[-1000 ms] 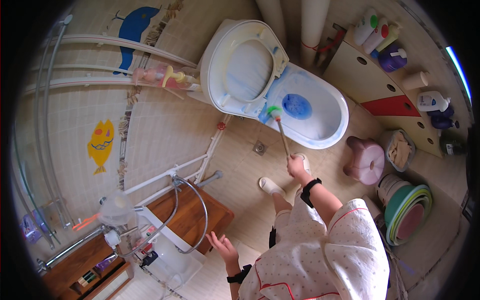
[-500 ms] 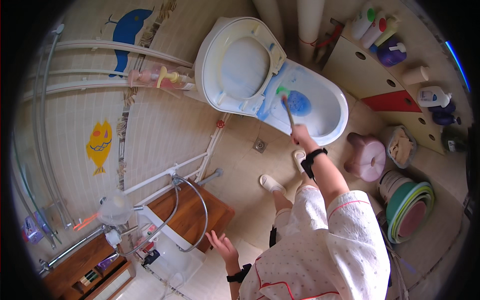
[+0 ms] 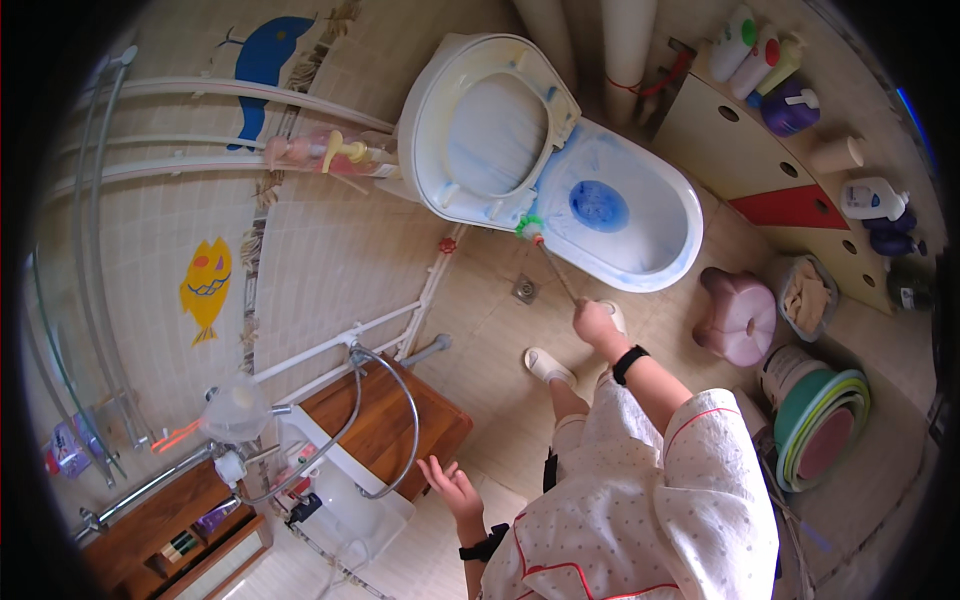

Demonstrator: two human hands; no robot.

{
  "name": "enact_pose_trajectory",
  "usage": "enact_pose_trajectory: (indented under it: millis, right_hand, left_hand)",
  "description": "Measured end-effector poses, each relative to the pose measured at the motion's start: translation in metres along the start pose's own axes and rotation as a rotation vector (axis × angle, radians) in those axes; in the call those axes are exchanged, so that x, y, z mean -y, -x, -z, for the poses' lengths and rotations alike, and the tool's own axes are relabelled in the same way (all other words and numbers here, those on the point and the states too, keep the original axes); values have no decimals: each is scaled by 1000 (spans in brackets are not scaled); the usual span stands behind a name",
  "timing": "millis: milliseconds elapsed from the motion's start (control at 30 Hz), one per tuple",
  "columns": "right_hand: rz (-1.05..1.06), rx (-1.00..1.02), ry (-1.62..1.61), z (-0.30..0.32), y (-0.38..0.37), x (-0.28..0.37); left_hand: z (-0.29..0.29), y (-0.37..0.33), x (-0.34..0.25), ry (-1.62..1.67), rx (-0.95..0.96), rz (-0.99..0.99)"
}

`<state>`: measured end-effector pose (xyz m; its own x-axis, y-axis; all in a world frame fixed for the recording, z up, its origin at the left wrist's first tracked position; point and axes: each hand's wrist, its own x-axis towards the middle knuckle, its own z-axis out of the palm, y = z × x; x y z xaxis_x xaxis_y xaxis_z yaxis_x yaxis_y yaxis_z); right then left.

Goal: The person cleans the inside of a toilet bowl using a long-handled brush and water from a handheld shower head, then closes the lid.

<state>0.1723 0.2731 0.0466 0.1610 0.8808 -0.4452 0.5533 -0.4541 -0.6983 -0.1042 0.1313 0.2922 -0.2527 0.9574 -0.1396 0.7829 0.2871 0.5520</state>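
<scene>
My right hand (image 3: pixel 596 328) is closed round the handle of a toilet brush (image 3: pixel 556 272). Its green and white head (image 3: pixel 530 228) rests at the left rim of the toilet bowl, by the seat hinge. Blue liquid (image 3: pixel 598 205) lies in the bottom of the white toilet (image 3: pixel 662 228), and blue smears mark the bowl wall and rim. The seat and lid (image 3: pixel 437 160) are raised, with blue streaks on them. My left hand (image 3: pixel 454 488) holds nothing, fingers apart, near the wooden board (image 3: pixel 425 420) by the sink.
A floor drain (image 3: pixel 524 289) lies left of my slippers. To the right are a pink stool (image 3: pixel 738 318), a bin (image 3: pixel 806 290) and stacked basins (image 3: pixel 825 425). Bottles (image 3: pixel 790 108) line the cabinet top. A shower hose (image 3: pixel 412 430) loops over the sink (image 3: pixel 362 520).
My right hand has brought the brush head from inside the bowl leftward to its rim beside the seat. The left hand stays nearly where it was.
</scene>
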Motion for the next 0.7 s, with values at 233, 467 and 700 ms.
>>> enact_pose_trajectory:
  millis: [233, 467, 700]
  right_hand:
    - [-102, 197, 156, 62, 18, -3]
    - [26, 109, -12, 69, 6, -9]
    - [-172, -8, -118, 116, 69, -45]
  left_hand:
    - [7, 6, 4, 7, -38, 4]
    - [-21, -73, -33, -3, 82, -174]
    - [-79, -265, -174, -200, 78, -673]
